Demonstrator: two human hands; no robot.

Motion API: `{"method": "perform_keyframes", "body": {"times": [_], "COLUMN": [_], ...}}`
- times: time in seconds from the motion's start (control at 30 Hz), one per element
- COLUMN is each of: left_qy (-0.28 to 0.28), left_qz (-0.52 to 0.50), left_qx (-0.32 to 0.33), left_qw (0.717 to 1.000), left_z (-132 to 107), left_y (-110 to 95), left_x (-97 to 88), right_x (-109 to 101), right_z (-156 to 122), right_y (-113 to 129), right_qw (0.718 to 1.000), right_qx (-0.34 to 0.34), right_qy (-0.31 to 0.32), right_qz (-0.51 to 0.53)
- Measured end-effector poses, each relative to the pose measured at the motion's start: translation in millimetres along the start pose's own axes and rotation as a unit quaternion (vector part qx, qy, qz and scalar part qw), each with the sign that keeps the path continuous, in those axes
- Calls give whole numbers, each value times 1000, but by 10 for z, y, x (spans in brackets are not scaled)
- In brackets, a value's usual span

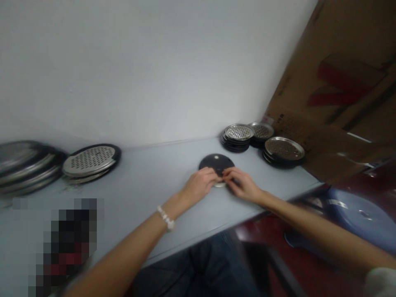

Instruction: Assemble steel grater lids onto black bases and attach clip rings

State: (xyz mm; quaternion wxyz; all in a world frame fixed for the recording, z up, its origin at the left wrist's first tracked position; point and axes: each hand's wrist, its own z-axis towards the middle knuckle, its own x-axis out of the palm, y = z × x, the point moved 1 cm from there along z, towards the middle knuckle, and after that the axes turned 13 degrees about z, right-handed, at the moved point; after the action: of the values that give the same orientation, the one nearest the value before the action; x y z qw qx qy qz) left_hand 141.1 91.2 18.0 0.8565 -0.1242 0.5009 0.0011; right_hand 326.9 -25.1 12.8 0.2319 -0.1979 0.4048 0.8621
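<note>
A round black disc (215, 161) with a pale spot near its far edge lies on the grey-white table (148, 198). A light metallic rim shows along its near side. My left hand (202, 181) rests at the disc's near left, fingers bent and pressed together at its front part. From the right, my right hand (243, 184) meets it, thumb and fingers pinched at the same spot. The fingertips of both hands almost touch. Whatever lies between them is hidden or too small to make out. A white beaded bracelet (166, 218) circles my left wrist.
Stacks of round perforated metal grater plates with black rims (238, 138), (284, 152) stand at the back right. More perforated plates (91, 161) and larger round metal pieces (27, 167) lie left. Cardboard boxes (297, 128) border the right end; a blue stool (361, 210) stands below.
</note>
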Motion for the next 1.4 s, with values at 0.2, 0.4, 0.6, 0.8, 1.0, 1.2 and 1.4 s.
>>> {"method": "perform_keyframes", "body": {"times": [0.2,0.4,0.6,0.8,1.0,1.2,1.4], "left_qy": [1,-24,-9,10,16,11,37], "left_qz": [-2,7,13,11,2,0,20], "left_qx": [28,2,5,28,37,16,-6], "left_qw": [1000,1000,1000,999,999,1000,999], "left_z": [-10,-76,40,142,132,123,187], "left_y": [29,-38,-63,-5,27,10,-31], "left_x": [36,82,70,68,91,125,123], "right_x": [-10,-32,-114,-67,-52,-72,-122], "right_z": [-19,4,24,-69,-80,-70,-88], "right_y": [-25,-20,3,21,27,11,12], "right_qw": [1000,999,998,998,996,994,993], "right_qx": [0,-6,-4,2,8,29,31], "right_qy": [10,37,54,28,34,52,61], "right_qz": [-5,-13,-31,-62,-77,-92,-92]}}
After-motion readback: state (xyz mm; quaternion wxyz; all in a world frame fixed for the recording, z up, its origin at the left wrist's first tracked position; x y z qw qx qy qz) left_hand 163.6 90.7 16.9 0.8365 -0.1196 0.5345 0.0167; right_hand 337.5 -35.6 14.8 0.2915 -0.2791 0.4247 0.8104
